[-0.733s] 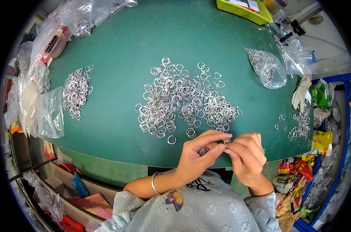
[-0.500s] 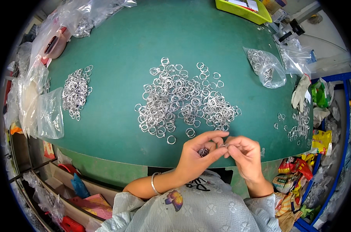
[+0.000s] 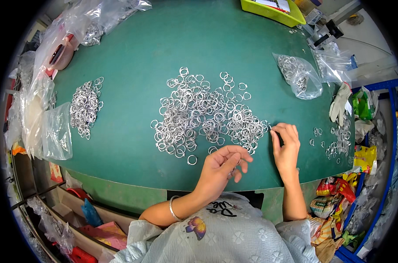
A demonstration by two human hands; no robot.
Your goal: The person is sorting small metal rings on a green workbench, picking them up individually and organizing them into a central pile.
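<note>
The desk (image 3: 133, 39) has a plain dark green top. Silver metal rings (image 3: 203, 116) lie spread over its middle, with a second silver heap (image 3: 85, 105) to the left. Clear plastic bags (image 3: 54, 131) sit along the left edge, and another clear bag (image 3: 297, 76) holds silver rings at the right. A lime-green tray (image 3: 273, 9) stands at the far edge. A white glove (image 3: 341, 103) lies at the right. The person wears a pale grey top (image 3: 234, 239) with white flowers and a purple-and-orange butterfly, plus a silver bangle (image 3: 172, 209).
</note>
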